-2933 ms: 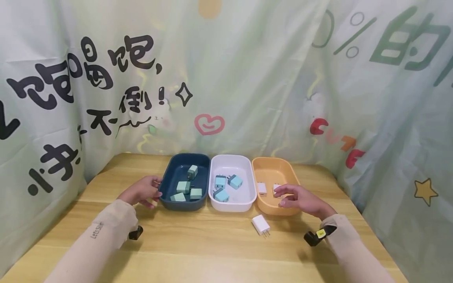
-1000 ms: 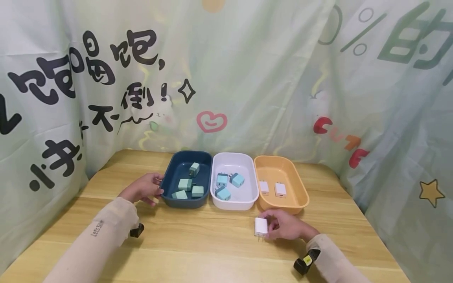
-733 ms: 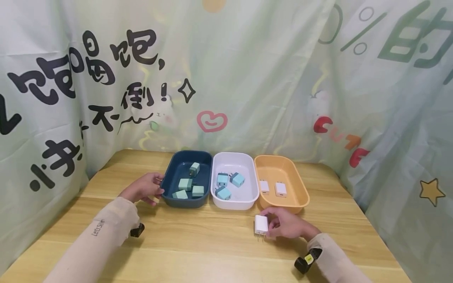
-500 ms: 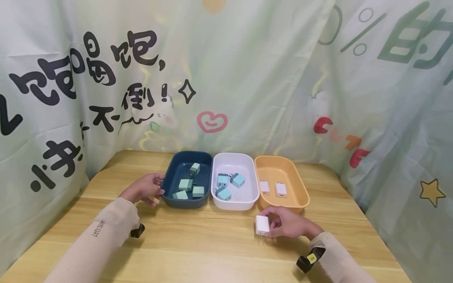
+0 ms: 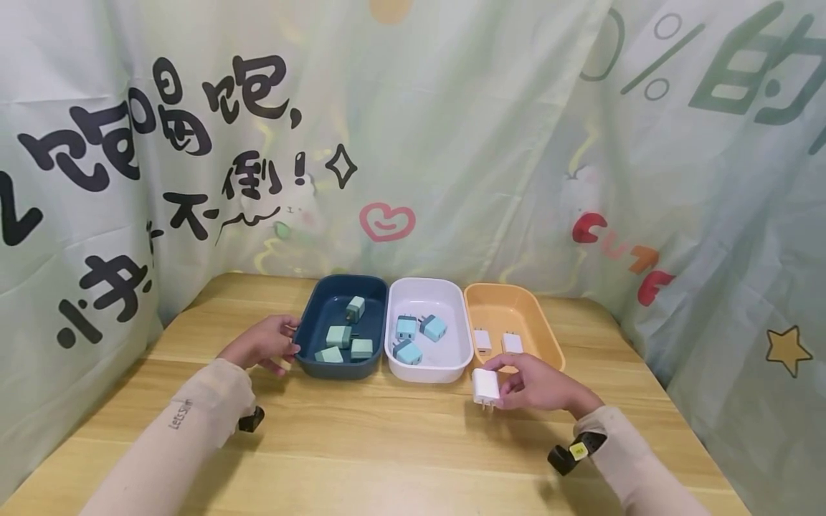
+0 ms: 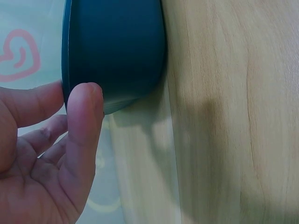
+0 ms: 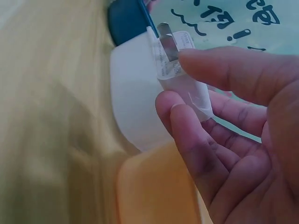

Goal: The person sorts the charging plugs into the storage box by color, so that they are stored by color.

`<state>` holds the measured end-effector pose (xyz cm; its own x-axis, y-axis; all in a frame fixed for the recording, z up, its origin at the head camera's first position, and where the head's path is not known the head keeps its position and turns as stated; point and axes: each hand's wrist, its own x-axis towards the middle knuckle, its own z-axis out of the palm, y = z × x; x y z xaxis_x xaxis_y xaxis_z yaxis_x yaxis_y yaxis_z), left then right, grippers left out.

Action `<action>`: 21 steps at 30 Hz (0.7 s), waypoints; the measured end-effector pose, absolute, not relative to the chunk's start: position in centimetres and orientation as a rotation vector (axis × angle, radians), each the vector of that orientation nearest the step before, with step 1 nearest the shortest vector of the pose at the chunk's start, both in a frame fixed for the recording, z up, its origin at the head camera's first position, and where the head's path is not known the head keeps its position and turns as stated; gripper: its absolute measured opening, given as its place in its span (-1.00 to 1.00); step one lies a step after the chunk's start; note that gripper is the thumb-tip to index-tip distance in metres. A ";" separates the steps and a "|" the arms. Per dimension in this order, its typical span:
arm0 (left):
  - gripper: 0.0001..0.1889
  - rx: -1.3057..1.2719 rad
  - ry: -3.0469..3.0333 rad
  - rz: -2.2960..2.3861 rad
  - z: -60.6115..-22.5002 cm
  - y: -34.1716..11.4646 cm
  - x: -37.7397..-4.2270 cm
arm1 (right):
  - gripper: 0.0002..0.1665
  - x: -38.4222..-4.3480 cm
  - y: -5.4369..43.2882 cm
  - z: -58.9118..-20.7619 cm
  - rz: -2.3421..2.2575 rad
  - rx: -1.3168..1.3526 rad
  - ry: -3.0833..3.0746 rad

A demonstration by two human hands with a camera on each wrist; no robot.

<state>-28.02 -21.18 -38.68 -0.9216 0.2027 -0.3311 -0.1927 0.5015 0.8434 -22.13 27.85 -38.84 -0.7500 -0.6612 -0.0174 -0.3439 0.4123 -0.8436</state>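
Note:
In the head view my right hand (image 5: 538, 383) holds a white charger plug (image 5: 485, 387) above the table, in front of the orange bin. Seen by the right wrist camera, thumb and fingers pinch the charger (image 7: 189, 93), its metal prongs bare. At the far left, my left hand (image 5: 264, 342) grips the left edge of the dark blue bin (image 5: 338, 371), thumb on its outer wall in the left wrist view. Several pale green chargers (image 5: 338, 337) lie in that bin. Light blue chargers (image 5: 433, 327) sit in the white bin (image 5: 429, 374); white chargers (image 5: 482, 342) are in the orange bin (image 5: 510, 294).
The three bins stand side by side toward the back of the wooden table (image 5: 374, 451). Behind and beside the table hangs a printed curtain (image 5: 452, 143). Each wrist wears a black camera (image 5: 571, 455).
My right hand left the orange bin, took the white charger from the table and has lifted it slightly up and back toward the bin. The left hand stays at the blue bin.

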 end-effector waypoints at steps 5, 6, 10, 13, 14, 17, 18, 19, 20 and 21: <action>-0.34 0.011 2.363 1.397 -38.7 -21.2 -28.1 | -0.44 -23.0 28.2 -38.3 -1.302 -0.880 2.325; -0.34 0.010 2.364 1.397 -38.7 -21.2 -28.1 | -0.44 -23.1 28.3 -38.2 -1.310 -0.878 2.323; -0.35 0.005 2.366 1.393 -38.7 -21.1 -28.0 | -0.45 -23.7 28.6 -38.0 -1.312 -0.846 2.333; -0.35 0.007 2.370 1.389 -38.7 -21.1 -28.0 | -0.47 -24.2 28.7 -37.8 -1.304 -0.805 2.350; -0.35 0.005 2.370 1.392 -38.7 -21.1 -28.0 | -0.47 -24.4 28.7 -37.7 -1.300 -0.793 2.358; -0.34 0.008 2.372 1.394 -38.7 -21.2 -28.0 | -0.48 -25.0 28.8 -37.5 -1.296 -0.758 2.375; -0.35 0.005 2.372 1.397 -38.7 -21.2 -28.0 | -0.48 -25.2 28.8 -37.4 -1.296 -0.751 2.376; -0.35 0.002 2.372 1.398 -38.8 -21.2 -28.0 | -0.47 -25.3 28.8 -37.3 -1.294 -0.741 2.381; -0.35 -0.001 2.373 1.398 -38.8 -21.2 -28.0 | -0.47 -25.5 28.8 -37.3 -1.293 -0.735 2.384; -0.35 0.007 2.373 1.395 -38.8 -21.2 -28.0 | -0.46 -25.7 28.9 -37.3 -1.292 -0.726 2.385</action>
<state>-28.03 -21.19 -38.78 -0.9253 0.1963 -0.3246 -0.1882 0.5053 0.8421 -25.66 28.86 -37.28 -0.8148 -0.5778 -0.0468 -0.2764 0.4582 -0.8447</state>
